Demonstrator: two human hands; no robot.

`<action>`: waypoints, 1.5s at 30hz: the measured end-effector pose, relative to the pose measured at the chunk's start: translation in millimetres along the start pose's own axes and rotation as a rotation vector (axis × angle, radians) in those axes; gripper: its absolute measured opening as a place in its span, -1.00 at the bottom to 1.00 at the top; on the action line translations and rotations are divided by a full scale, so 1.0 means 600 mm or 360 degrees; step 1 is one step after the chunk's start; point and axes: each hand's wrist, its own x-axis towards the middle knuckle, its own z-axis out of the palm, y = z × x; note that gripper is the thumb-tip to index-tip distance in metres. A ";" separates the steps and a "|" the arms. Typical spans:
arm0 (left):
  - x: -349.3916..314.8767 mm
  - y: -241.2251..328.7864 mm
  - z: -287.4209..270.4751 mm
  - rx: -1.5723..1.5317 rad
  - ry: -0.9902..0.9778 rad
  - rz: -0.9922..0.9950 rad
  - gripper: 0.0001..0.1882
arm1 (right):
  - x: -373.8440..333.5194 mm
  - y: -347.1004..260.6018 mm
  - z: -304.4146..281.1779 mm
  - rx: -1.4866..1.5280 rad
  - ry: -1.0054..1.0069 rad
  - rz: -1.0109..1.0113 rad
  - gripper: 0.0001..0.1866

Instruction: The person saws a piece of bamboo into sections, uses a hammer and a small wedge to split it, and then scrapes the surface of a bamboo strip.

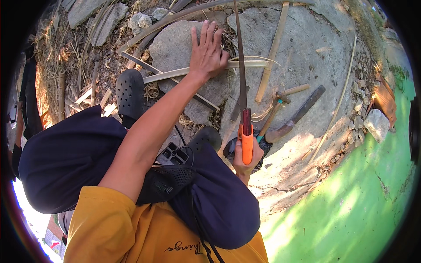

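Right, from the head view there is one long hand saw with an orange plastic handle and a thin dark blade (242, 87), one pale split bamboo strip (206, 70) under work, and two hands. The right hand (245, 160) is closed around the orange handle, low in the middle of the picture, just above the person's dark-trousered knee (219, 197). The saw's long axis runs nearly straight up the picture, handle near the person, blade tip pointing away toward the far stones. The left hand (208, 52) lies flat with fingers spread, palm pressing the bamboo strip down onto a flat grey stone slab (175, 48); it grips nothing. The strip lies crosswise, left to right, and the blade crosses it near its right end, just beside the thumb. The strip looks pale yellow, flat and narrow.

Round about: one straight bamboo slat (272, 50) lying slantwise, one wooden-handled hammer (276, 109), one dark flat chopping knife (298, 115), and two black perforated clogs (130, 92).
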 end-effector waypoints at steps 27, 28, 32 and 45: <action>0.022 -0.024 0.011 -0.0019 0.0129 0.0085 -0.33 | 0.015 0.046 0.006 -0.0005 0.0000 -0.0112 -0.84; 0.020 -0.025 0.010 -0.0009 0.0129 0.0076 -0.35 | 0.003 0.054 0.000 0.0050 0.0006 -0.0011 -0.78; 0.019 -0.017 0.015 -0.0051 0.0145 0.0059 -0.36 | -0.039 0.045 -0.027 0.0076 -0.0007 0.0048 -0.63; 0.019 -0.003 0.007 -0.0085 0.0104 0.0004 -0.35 | -0.013 0.011 -0.007 -0.0018 0.0024 0.0002 -0.72</action>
